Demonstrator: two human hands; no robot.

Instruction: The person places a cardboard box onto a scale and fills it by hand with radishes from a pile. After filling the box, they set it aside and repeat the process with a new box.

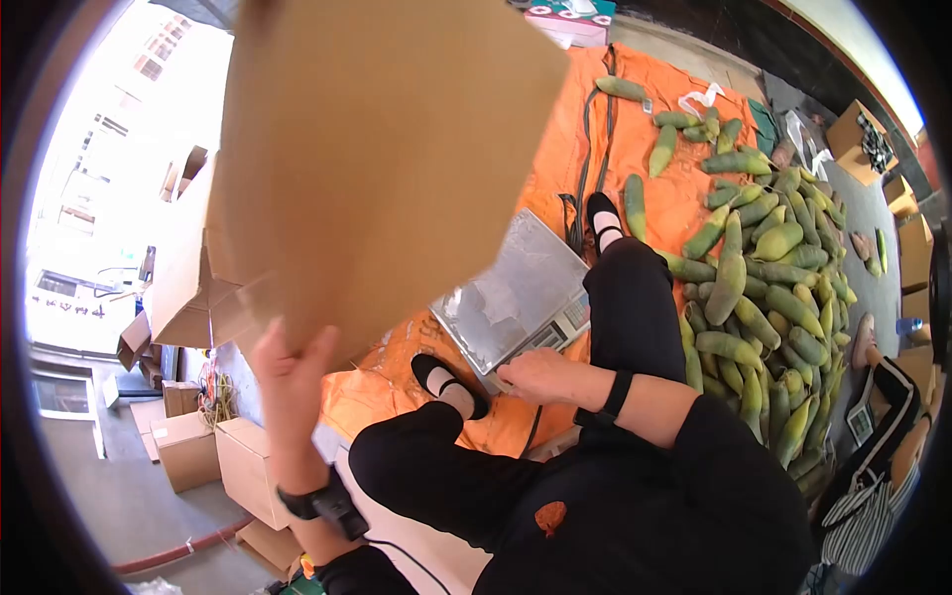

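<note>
A large brown cardboard piece (397,149), partly blurred, fills the upper middle of the view. My left hand (293,362) grips its lower left edge, fingers closed on it. My right hand (535,375) is at the near edge of a silvery weighing scale (511,288), beside its display panel; its fingers look curled, and what they hold, if anything, is hidden. The scale stands on an orange sheet (565,139) between my feet. To the right lies a big heap of green radishes (764,278), with a few loose ones above it.
Cardboard boxes (188,451) stand at the lower left, and a taller open box (188,268) is behind the cardboard. A person (883,416) sits at the far right near more boxes (914,248). Black straps (587,149) run across the sheet.
</note>
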